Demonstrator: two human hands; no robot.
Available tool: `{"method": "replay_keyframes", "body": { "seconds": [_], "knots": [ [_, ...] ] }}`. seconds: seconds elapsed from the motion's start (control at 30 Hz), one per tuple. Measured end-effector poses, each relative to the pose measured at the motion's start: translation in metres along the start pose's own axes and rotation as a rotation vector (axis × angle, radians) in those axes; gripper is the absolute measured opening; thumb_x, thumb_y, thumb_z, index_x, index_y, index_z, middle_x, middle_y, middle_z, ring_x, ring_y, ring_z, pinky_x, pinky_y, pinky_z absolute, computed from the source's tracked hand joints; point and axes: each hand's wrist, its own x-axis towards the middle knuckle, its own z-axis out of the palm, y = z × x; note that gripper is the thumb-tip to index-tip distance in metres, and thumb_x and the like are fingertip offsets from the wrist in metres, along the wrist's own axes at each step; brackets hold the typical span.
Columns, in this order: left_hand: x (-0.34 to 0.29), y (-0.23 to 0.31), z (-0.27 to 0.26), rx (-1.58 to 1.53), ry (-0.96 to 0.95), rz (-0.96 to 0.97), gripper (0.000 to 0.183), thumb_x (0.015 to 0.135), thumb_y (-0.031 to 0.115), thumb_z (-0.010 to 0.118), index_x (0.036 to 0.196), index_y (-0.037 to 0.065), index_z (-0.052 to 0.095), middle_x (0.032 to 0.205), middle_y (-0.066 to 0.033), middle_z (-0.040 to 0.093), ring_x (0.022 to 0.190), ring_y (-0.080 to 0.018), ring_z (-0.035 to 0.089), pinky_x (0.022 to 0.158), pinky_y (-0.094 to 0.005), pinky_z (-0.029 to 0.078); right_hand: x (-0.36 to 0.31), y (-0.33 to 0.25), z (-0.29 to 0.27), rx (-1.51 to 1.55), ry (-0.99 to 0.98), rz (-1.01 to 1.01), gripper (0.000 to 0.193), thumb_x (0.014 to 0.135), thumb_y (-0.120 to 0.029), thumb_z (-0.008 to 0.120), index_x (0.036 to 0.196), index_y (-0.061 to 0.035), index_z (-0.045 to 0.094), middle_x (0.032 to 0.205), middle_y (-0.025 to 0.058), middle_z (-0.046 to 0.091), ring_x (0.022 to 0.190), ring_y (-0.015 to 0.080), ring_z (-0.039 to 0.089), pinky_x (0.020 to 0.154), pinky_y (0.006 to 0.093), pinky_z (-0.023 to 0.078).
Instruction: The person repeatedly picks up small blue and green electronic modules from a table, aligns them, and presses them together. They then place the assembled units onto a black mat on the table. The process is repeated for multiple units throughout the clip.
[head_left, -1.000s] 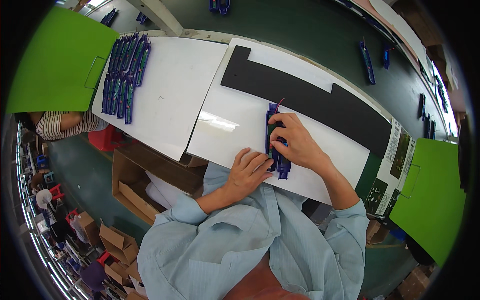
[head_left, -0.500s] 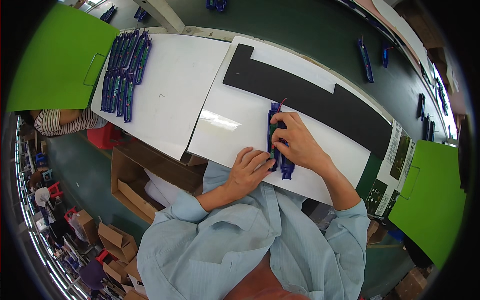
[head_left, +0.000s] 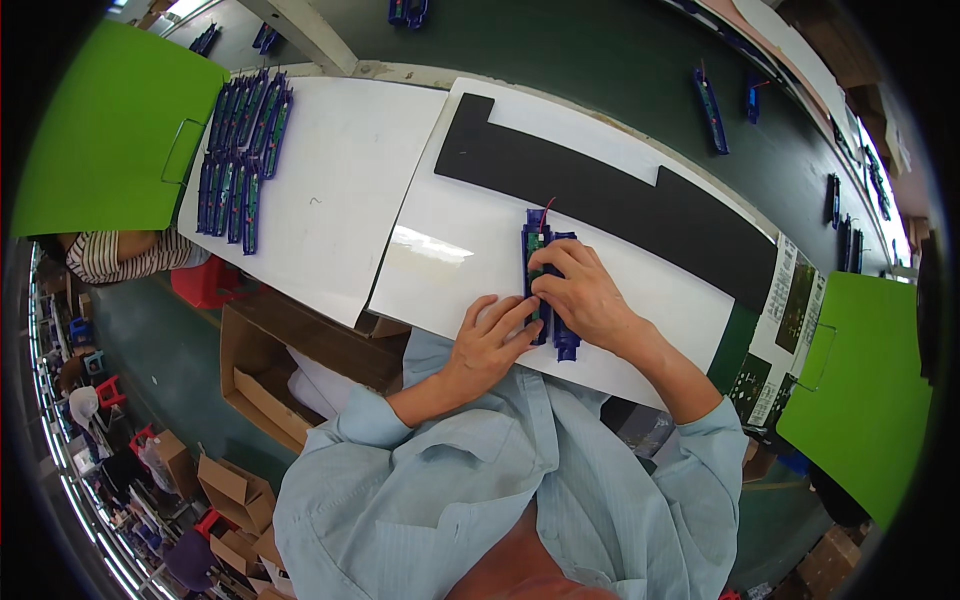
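Both hands on a long blue holder [head_left: 540,262] carrying a green circuit strip, flat on a white sheet [head_left: 455,265] of the worktop. Right hand [head_left: 585,295] fingers curled, pressing its middle; left hand [head_left: 492,340] fingers pinching its near edge. Beyond the fingers, a black mat [head_left: 620,195]. Far left, blue holders in rows [head_left: 240,150].

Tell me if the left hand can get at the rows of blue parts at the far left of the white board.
Probably yes. The left hand rests by the blue part under work; only bare white board lies between it and the rows of blue parts.
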Motion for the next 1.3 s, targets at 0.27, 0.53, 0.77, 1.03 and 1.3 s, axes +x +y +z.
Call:
{"method": "replay_keyframes", "body": {
  "seconds": [0.27,0.53,0.77,1.03,1.3],
  "knots": [
    [0.019,0.006,-0.017,0.063,-0.183,0.016,0.039,0.085,0.016,0.081,0.121,0.004,0.071,0.145,-0.0167,0.06,0.129,-0.0356,0.06,0.106,-0.0466,0.052,-0.05,-0.031,-0.009,-0.025,0.125,0.467,0.089,0.089,-0.04,0.086,0.161,-0.0079,0.044,0.127,0.0209,0.058,0.1,0.0411,0.068,0.078,0.0473,0.059],
    [0.07,0.011,-0.061,-0.03,-0.094,0.144,0.026,0.084,0.006,0.08,0.109,0.001,0.075,0.125,-0.0162,0.069,0.11,-0.0352,0.071,0.092,-0.0445,0.06,-0.044,-0.011,-0.042,0.389,0.005,0.474,0.075,0.092,-0.02,0.083,0.158,-0.0064,0.05,0.115,0.0183,0.066,0.086,0.0274,0.069,0.075,0.0402,0.058],
    [0.256,-0.095,-0.012,0.187,0.022,0.26,0.017,0.092,0.009,0.076,0.106,0.006,0.066,0.113,-0.0087,0.064,0.096,-0.032,0.067,0.084,-0.0429,0.054,0.075,0.156,-0.116,0.514,0.222,0.453,0.067,0.092,-0.013,0.08,0.153,-0.0016,0.054,0.079,0.0065,0.067,0.065,0.0141,0.065,0.059,0.0312,0.055],
    [0.342,-0.106,0.071,0.213,0.081,0.237,0.044,0.088,0.014,0.08,0.13,0.01,0.068,0.135,-0.0075,0.065,0.124,-0.0291,0.064,0.104,-0.0462,0.047,0.046,0.279,-0.18,-0.235,0.838,0.626,0.057,0.093,-0.015,0.081,0.144,-0.0052,0.059,0.136,0.026,0.06,0.112,0.0383,0.068,0.098,0.0466,0.057],
    [0.389,-0.053,0.174,0.078,-0.034,0.226,0.054,0.086,0.023,0.085,0.135,0.01,0.066,0.135,-0.0074,0.065,0.115,-0.0313,0.065,0.099,-0.0469,0.052,0.025,0.365,-0.207,-0.561,0.703,0.806,0.048,0.094,-0.02,0.08,0.138,-0.0073,0.067,0.13,0.0195,0.064,0.127,0.0459,0.058,0.104,0.0503,0.051]
  ]
}}
